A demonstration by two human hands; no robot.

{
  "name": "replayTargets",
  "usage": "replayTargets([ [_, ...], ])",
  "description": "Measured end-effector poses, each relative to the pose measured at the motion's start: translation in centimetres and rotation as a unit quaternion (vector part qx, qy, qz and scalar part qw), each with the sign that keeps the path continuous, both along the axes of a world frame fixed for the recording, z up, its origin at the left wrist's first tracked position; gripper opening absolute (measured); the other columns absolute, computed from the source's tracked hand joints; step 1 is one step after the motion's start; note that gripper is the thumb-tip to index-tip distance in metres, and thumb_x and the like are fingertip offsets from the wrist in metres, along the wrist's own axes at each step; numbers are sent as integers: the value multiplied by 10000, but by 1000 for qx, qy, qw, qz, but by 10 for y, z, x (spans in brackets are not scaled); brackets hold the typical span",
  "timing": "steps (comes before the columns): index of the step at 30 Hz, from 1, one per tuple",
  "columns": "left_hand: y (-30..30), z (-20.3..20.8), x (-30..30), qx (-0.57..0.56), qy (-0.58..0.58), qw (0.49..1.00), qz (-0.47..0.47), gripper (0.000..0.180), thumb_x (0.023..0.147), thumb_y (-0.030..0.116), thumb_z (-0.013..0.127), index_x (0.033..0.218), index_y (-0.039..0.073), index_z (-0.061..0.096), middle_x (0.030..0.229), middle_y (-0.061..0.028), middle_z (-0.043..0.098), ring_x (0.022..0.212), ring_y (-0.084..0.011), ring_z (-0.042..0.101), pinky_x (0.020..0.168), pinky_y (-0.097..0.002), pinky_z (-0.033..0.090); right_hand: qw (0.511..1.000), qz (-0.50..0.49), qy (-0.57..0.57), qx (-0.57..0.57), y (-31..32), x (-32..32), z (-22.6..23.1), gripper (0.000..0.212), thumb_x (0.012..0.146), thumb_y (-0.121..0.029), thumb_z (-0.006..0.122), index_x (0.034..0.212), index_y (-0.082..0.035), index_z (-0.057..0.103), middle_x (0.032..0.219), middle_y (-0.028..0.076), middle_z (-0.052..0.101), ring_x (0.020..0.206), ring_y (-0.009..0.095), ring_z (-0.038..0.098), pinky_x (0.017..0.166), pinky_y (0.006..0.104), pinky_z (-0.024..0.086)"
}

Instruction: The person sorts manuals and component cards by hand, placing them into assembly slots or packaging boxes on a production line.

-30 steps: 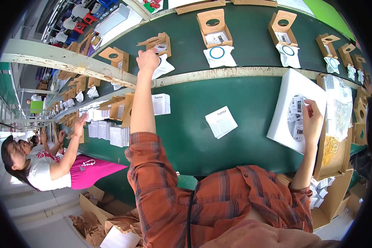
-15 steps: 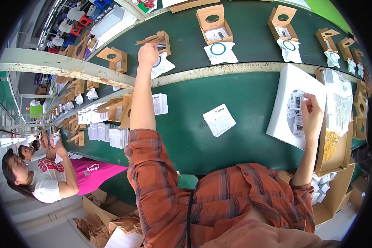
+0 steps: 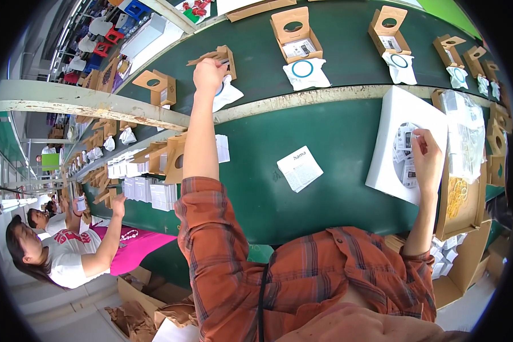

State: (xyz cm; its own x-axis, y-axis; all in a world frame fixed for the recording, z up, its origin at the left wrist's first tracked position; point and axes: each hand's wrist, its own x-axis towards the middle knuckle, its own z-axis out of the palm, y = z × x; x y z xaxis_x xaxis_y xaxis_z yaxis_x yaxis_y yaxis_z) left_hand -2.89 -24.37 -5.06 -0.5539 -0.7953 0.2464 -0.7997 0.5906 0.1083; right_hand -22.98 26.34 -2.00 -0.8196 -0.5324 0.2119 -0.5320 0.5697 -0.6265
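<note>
My left hand [image 3: 208, 75] reaches out to an opened brown cardboard box [image 3: 228, 59] on the far green belt. Its fingers are closed at the box's mouth, and what they hold is hidden. Just below lies a white pouch with a blue ring [image 3: 227, 94]. On the right, my right hand [image 3: 429, 153] is over a white foam block [image 3: 382, 162] with a round hole. Small printed slips [image 3: 406, 137] lie in the hole. The fingers are curled together at its edge; whatever is between them cannot be made out. A folded white leaflet [image 3: 300, 169] lies between my arms.
More open boxes [image 3: 296, 37] with white pouches [image 3: 306, 74] line the far belt. A metal post [image 3: 91, 101] crosses at left, near stacks of white booklets [image 3: 163, 196]. At right stands a tray of yellow rubber bands [image 3: 457, 196]. A co-worker [image 3: 68, 251] sits at left.
My left hand has moved slightly down and right at the box. My right hand's fingers have curled further in over the slips. The co-worker's arm has stretched toward the booklets.
</note>
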Motion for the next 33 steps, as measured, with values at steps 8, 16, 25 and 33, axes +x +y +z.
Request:
replayTargets([
  [8, 5, 4, 16, 20, 53, 997, -45, 226, 812, 195, 652, 1013, 112, 713, 966, -168, 699, 929, -332, 665, 829, -410, 529, 1000, 8, 9, 0, -3, -5, -7, 159, 852, -21, 639, 1010, -14, 656, 697, 49, 559, 622, 120, 520, 619, 263, 462],
  [16, 220, 61, 52, 273, 90, 928, -236, 426, 834, 236, 672, 1175, -6, 597, 1029, -162, 662, 956, -310, 627, 855, -395, 498, 1000, 4, 18, 3, 9, -12, -14, 291, 860, 8, 627, 1142, -57, 660, 771, 57, 597, 698, 129, 571, 689, 264, 501],
  [25, 297, 41, 87, 195, -24, 949, -247, 734, 702, 228, 798, 1297, -46, 466, 1248, -189, 574, 1143, -337, 534, 948, -414, 457, 999, 28, 24, -10, 6, 3, 5, 376, 839, 44, 625, 1198, -70, 637, 943, 81, 616, 714, 118, 560, 685, 254, 499],
  [33, 307, 42, 89, 185, 64, 950, -242, 578, 716, 93, 768, 1217, 7, 494, 1284, -169, 537, 1152, -361, 495, 972, -418, 435, 998, 7, 34, -61, 23, 2, 8, 411, 849, 47, 621, 1244, -70, 613, 1011, 67, 615, 718, 96, 550, 688, 251, 519],
])
